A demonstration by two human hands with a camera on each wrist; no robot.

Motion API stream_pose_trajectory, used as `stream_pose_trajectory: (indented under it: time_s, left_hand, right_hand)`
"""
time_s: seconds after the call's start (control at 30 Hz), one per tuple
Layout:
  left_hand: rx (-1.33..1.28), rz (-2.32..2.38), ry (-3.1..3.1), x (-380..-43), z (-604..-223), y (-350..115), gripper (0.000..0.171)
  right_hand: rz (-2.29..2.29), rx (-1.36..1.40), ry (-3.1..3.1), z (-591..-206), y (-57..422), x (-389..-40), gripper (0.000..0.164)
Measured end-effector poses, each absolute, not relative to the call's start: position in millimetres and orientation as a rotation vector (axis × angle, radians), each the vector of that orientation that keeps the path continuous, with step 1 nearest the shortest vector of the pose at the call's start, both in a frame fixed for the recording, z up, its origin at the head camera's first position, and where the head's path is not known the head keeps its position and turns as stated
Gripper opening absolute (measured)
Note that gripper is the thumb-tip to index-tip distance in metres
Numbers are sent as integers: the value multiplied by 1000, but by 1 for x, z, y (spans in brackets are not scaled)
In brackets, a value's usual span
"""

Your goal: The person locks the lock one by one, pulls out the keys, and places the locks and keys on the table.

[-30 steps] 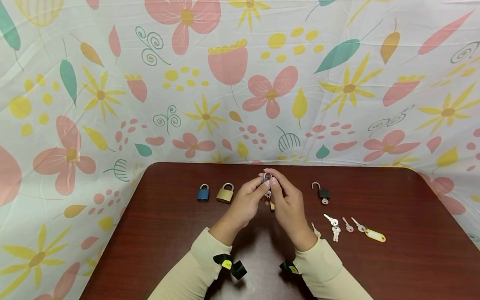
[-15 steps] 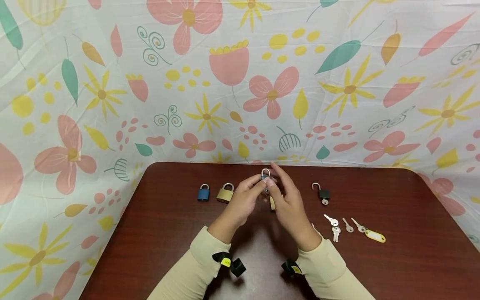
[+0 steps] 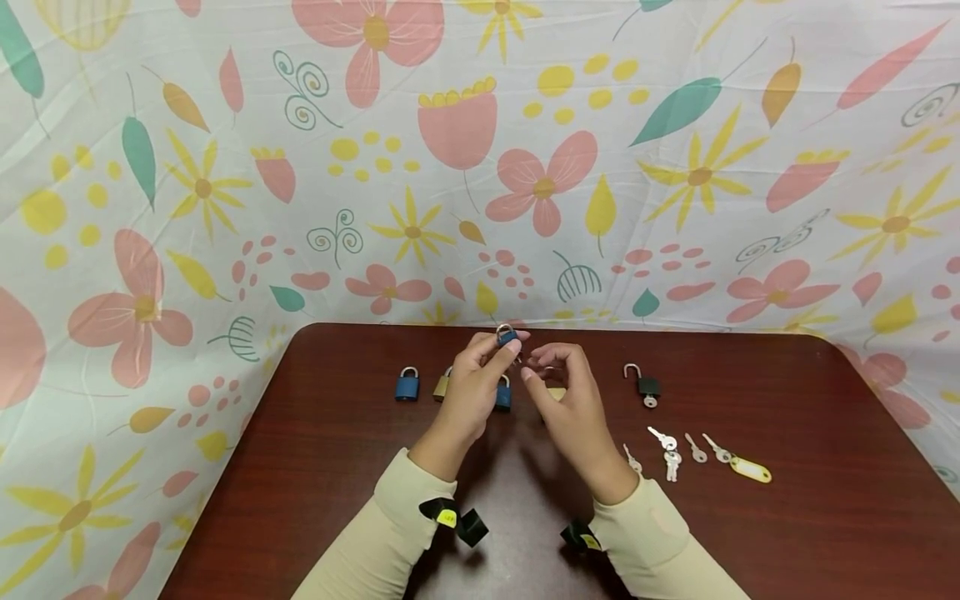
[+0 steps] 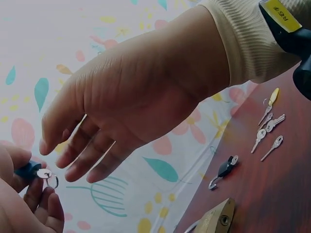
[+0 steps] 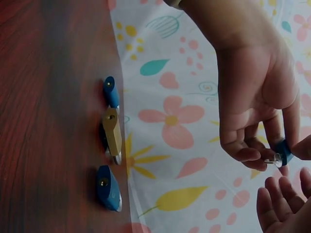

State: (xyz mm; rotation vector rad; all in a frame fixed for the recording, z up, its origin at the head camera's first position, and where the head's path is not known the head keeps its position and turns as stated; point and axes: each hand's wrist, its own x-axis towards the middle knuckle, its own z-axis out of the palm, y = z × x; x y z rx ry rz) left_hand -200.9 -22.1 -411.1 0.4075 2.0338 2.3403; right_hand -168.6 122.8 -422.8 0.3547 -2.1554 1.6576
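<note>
My left hand [image 3: 475, 387] pinches a small blue padlock [image 3: 507, 335] above the table, its shackle pointing up and away. A key [image 4: 43, 173] with a split ring [image 4: 52, 182] sticks out of the padlock's underside. My right hand [image 3: 572, 410] is just to the right, fingers relaxed and slightly bent, holding nothing. Its fingertips are a short way from the key. Below the hands a second blue padlock [image 3: 503, 395] stands on the table, partly hidden by the left hand. A brass padlock [image 3: 557, 393] shows behind the right hand's fingers.
On the left stand another blue padlock [image 3: 407, 385] and a brass padlock [image 5: 112, 131]. To the right lies a black padlock [image 3: 648, 387], shackle open, key inserted. Nearer are several loose keys [image 3: 672, 463] and a key with a yellow tag [image 3: 751, 471]. A floral cloth [image 3: 480, 167] hangs behind the table [image 3: 337, 467].
Both hands were together at the blue padlock. The right hand has let go and drawn back, while the left hand has carried the padlock left and slightly away, uncovering the blue padlock below.
</note>
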Motion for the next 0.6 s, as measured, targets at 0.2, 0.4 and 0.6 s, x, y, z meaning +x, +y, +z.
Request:
stream_pose_trajectory:
  time_s: [0.2,0.4,0.6]
  left_hand:
    - [383,2321,1999,-201,-412,-20,29]
    - [338,2343,1964,-200,-413,-18,26]
    - [256,2356,1958,-201,-413,-16,19]
  right_hand:
    - [1662,334,-2181,-424,123,-169,27]
    - [1634,302,-2229,-424,123,-170,23]
    - [1657,271,-2209,-423,125,-171,22]
